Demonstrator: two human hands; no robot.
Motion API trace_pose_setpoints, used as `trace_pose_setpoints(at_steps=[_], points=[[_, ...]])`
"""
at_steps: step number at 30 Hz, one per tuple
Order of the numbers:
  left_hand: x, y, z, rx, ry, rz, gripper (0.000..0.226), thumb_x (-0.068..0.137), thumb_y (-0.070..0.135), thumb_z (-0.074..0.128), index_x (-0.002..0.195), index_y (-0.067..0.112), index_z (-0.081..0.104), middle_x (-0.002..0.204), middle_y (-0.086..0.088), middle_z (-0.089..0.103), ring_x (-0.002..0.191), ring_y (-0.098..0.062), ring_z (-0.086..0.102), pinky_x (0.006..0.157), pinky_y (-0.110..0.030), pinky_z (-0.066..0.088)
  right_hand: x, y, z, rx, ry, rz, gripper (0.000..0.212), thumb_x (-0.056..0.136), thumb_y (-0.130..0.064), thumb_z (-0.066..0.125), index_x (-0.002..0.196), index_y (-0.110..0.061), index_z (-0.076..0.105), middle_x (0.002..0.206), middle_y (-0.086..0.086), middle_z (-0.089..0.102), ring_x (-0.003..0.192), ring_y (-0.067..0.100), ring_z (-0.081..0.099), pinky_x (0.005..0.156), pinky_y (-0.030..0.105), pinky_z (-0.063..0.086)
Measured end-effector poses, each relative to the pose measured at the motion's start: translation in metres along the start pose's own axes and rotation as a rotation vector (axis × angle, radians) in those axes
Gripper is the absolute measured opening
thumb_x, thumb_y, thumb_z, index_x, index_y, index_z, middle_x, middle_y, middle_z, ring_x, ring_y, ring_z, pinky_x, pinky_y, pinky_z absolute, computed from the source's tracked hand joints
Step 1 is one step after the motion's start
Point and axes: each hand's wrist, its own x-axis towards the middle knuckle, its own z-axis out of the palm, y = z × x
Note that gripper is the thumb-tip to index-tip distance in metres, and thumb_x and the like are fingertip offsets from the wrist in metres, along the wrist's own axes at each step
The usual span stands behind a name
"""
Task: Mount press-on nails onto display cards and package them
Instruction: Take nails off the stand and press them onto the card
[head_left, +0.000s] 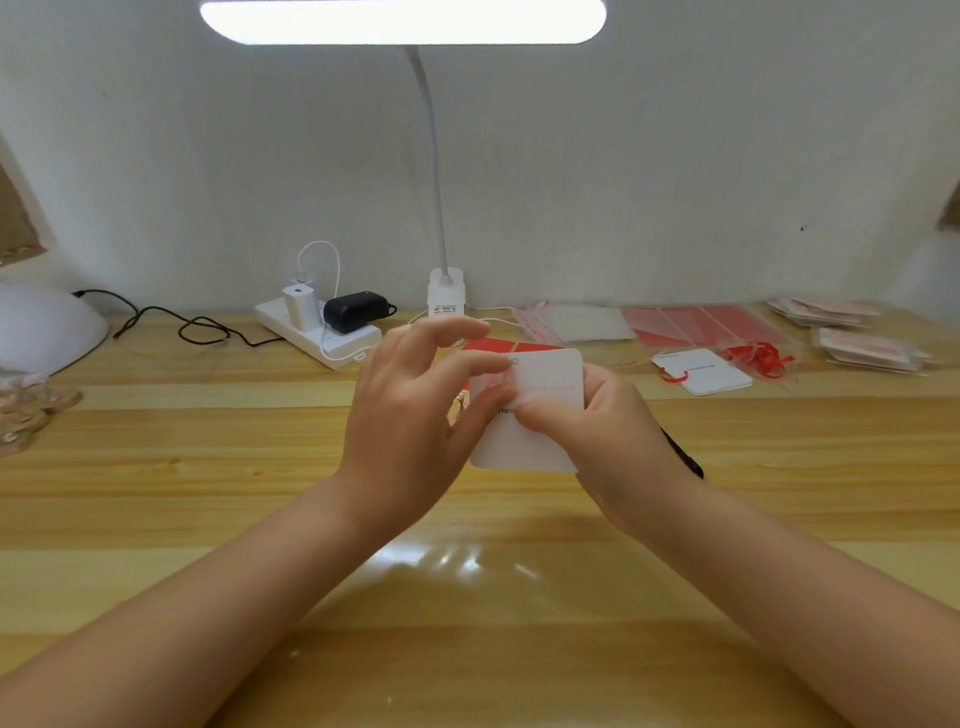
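Observation:
A white display card (540, 384) with rounded corners is held up over the middle of the wooden desk. My right hand (608, 441) grips it from the right, thumb across its front. My left hand (415, 400) pinches something small and pale against the card's upper left part with thumb and forefinger; I cannot tell what it is. A red sheet (498, 345) lies on the desk just behind the card. More white cards (701, 370) with a red string lie to the right.
A white desk lamp (445, 291) stands at the back centre, beside a power strip (322, 332) with chargers and cables. Clear bags (576, 322), red sheets (701, 325), red ribbons (761, 358) and packed stacks (867, 351) lie at the back right. A white dome device (47, 327) sits far left.

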Motion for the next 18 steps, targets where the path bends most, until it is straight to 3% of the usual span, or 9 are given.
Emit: trace_pose_setpoints(at_steps=[6, 13, 18], points=[[0.0005, -0.0002, -0.0005, 0.008, -0.007, 0.012, 0.017, 0.085, 0.025, 0.065, 0.091, 0.012, 0.074, 0.107, -0.010, 0.064, 0.095, -0.030, 0.061, 0.084, -0.042, 0.044, 0.0002, -0.0014, 0.0011, -0.021, 0.020, 0.013, 0.026, 0.086, 0.002, 0.058, 0.086, -0.022, 0.069, 0.099, 0.020, 0.068, 0.097, 0.038, 0.064, 0.087, 0.055, 0.051], [0.0004, -0.0008, -0.0004, 0.027, 0.017, 0.028, 0.017, 0.084, 0.026, 0.065, 0.090, 0.014, 0.075, 0.105, -0.009, 0.065, 0.093, -0.030, 0.061, 0.083, -0.038, 0.041, 0.0001, -0.0016, 0.0000, -0.040, 0.022, 0.007, 0.026, 0.086, 0.001, 0.059, 0.088, -0.024, 0.069, 0.098, 0.015, 0.070, 0.095, 0.033, 0.066, 0.086, 0.052, 0.052], [-0.0003, -0.0027, 0.0006, 0.018, 0.034, 0.038, 0.017, 0.084, 0.026, 0.065, 0.088, 0.015, 0.076, 0.102, -0.008, 0.066, 0.090, -0.031, 0.061, 0.080, -0.043, 0.045, 0.0011, 0.0005, -0.0015, -0.019, -0.001, -0.010, 0.022, 0.080, -0.006, 0.063, 0.088, -0.025, 0.071, 0.096, 0.011, 0.072, 0.092, 0.029, 0.068, 0.083, 0.048, 0.054]])
